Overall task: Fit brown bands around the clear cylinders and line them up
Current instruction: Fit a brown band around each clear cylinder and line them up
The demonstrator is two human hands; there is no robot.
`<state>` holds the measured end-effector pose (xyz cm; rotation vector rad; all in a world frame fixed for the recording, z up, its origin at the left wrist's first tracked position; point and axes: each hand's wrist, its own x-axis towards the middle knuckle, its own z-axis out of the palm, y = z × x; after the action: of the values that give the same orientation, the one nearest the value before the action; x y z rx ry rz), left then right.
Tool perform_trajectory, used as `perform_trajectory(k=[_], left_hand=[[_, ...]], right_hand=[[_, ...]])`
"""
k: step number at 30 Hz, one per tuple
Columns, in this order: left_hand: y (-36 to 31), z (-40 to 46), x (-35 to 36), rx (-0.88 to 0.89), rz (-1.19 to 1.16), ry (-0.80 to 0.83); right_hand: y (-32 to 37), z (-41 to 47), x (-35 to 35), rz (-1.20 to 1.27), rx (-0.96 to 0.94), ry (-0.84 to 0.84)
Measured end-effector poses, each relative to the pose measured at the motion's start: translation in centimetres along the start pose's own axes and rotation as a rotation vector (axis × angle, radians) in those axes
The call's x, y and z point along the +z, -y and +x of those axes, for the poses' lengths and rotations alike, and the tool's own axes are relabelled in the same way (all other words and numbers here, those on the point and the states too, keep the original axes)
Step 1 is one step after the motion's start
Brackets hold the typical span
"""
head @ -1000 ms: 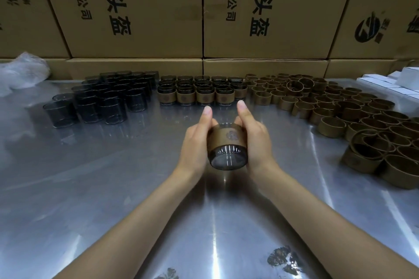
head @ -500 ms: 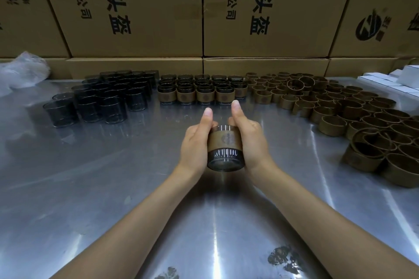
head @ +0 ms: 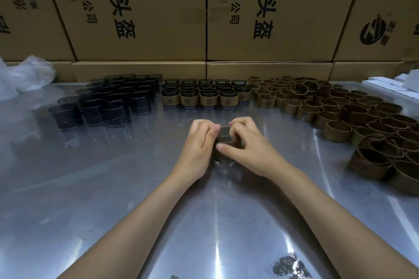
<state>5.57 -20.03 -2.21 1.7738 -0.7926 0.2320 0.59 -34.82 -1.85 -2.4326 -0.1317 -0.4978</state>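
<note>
One banded clear cylinder (head: 224, 137) stands upright on the steel table (head: 113, 188), at its middle. My left hand (head: 199, 142) and my right hand (head: 247, 142) curl round it from both sides, fingertips on its rim; the brown band is mostly hidden by my fingers. Behind it, finished banded cylinders (head: 204, 95) stand in rows. Bare clear cylinders (head: 106, 102) cluster at the back left. Loose brown bands (head: 340, 115) spread over the right side.
Large printed cardboard boxes (head: 204, 11) wall off the back of the table. A crumpled plastic bag (head: 25, 75) lies at the far left. White flat boxes (head: 394, 86) sit at the far right.
Both hands have turned the banded cylinder from tilted toward me to upright and set it down on the table. My fingers, straight before, are now curled over its top.
</note>
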Motion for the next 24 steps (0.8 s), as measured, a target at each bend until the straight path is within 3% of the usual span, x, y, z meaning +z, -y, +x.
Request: perform_trajectory(k=[2, 8, 17, 21, 24], left_hand=[[0.2, 0.1, 0.0, 0.015, 0.038, -0.001], [1.1, 0.6, -0.2, 0.037, 0.176, 0.044], [6.3, 6.2, -3.5, -0.33, 0.057, -0.251], [8.8, 8.8, -5.2, -0.426, 0.01, -0.303], [10.1, 10.7, -5.8, -0.513, 0.011, -0.298]], right_hand=[[-0.5, 0.2, 0.2, -0.088, -0.002, 0.059], [-2.2, 1.3, 0.4, 0.031, 0.119, -0.123], [-5.7, 6.2, -0.1, -0.016, 0.44, -0.314], [-7.0, 8.2, -0.3, -0.207, 0.498, -0.346], [-8.3, 9.8, -0.5, -0.191, 0.537, -0.349]])
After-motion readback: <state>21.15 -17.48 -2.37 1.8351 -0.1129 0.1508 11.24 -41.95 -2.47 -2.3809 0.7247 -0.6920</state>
